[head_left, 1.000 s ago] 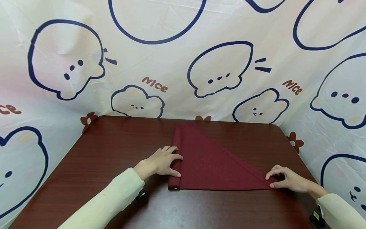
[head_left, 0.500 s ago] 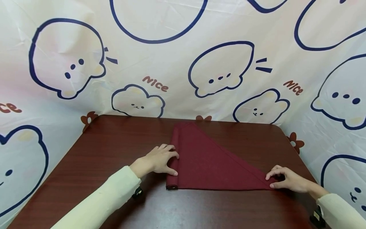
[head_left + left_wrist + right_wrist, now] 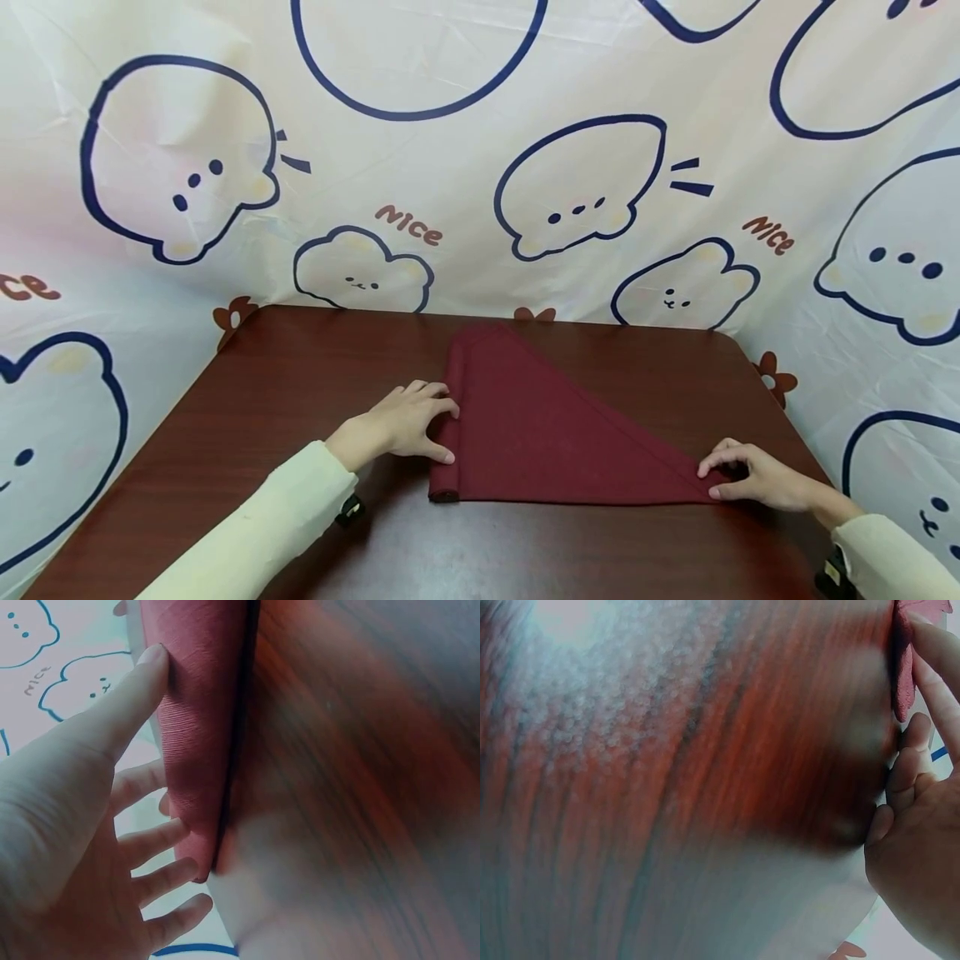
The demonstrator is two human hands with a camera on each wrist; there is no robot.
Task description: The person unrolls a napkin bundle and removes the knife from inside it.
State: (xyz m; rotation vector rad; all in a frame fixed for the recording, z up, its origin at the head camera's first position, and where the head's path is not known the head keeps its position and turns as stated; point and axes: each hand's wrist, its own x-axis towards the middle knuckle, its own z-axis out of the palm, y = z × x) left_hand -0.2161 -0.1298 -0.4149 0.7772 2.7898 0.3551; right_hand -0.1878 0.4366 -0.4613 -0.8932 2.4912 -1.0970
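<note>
A dark red cloth (image 3: 555,433) lies flat in a roughly triangular shape, its left side wound into a narrow roll (image 3: 444,483). My left hand (image 3: 397,425) rests on this roll, fingers spread and fairly straight, thumb nearer to me. In the left wrist view, the thumb and fingertips touch the side of the rolled cloth (image 3: 199,727). At the pointed right corner, my right hand (image 3: 768,479) pinches the cloth between thumb and fingers. Only a small edge of the cloth (image 3: 904,682) shows in the right wrist view, beside the right hand (image 3: 930,817).
The cloth is on a brown wood-grain table (image 3: 570,550) with rounded far corners. A pale curtain (image 3: 465,167) with blue-outlined cartoon drawings hangs around its back and sides. Dark wrist devices (image 3: 350,508) sit below both cream sleeves (image 3: 255,525).
My left hand and the roll have shifted left, and the flat part of the cloth has widened. My right hand stays at the right corner.
</note>
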